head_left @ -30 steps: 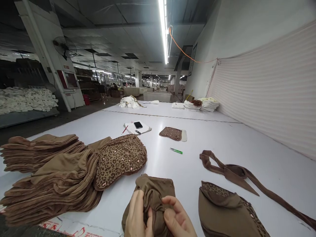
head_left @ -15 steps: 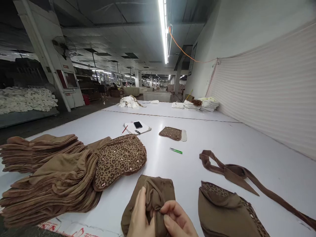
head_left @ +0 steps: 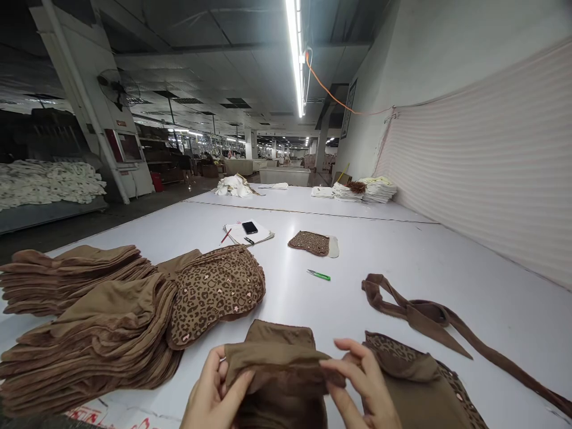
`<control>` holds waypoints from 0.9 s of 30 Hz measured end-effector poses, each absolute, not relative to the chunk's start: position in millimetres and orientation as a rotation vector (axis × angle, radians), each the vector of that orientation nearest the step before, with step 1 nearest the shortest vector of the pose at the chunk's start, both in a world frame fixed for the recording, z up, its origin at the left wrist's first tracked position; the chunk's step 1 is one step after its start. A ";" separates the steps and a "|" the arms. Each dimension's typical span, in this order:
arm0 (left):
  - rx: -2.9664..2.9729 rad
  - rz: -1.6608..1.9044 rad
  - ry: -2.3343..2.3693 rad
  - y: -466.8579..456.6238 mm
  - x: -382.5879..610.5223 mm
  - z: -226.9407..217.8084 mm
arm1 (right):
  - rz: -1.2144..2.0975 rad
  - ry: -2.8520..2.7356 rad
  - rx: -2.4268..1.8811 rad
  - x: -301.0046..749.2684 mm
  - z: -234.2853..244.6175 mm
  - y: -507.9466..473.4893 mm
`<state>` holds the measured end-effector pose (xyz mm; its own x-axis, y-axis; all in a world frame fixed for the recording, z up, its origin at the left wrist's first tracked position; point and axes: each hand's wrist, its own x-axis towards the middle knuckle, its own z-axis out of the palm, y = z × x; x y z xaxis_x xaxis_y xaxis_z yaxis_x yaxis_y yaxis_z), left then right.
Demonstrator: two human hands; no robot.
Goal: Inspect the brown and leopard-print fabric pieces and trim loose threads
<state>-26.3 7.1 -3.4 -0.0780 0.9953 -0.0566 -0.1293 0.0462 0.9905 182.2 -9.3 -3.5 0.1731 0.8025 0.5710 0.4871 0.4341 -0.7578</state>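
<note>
Both hands have moved apart since a moment ago, left hand (head_left: 214,390) and right hand (head_left: 361,387) each pinching a corner of the brown cloth (head_left: 279,357) with closed fingers, stretching its bunched edge flat just above the worktop (head_left: 339,298).

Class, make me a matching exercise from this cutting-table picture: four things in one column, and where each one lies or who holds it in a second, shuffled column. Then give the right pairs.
Things
1. plain brown piece
2. green pen
3. black phone
4. long brown strip

Places
A. on the white papers, far middle of the table
B. stretched between the left hand and the right hand
C. trailing across the table on the right side
D. alone on the bare table top, just beyond the leopard-print stack

Pairs: 1-B, 2-D, 3-A, 4-C
</note>
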 end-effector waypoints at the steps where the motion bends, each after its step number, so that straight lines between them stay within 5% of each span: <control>1: 1.052 1.253 1.187 9.1 -33.9 -3.1 | 0.342 -1.451 -1.234 187.2 3.0 -9.2; 11: 1.585 1.017 1.309 25.4 -61.8 23.4 | 0.726 -1.552 -1.387 209.1 38.3 15.9; 20: 1.766 0.893 1.329 64.5 -58.4 48.6 | 0.324 -1.803 -1.308 217.5 46.2 66.3; 27: 2.082 1.159 1.451 96.4 -62.7 53.7 | 0.039 -1.764 -1.089 215.2 57.8 80.2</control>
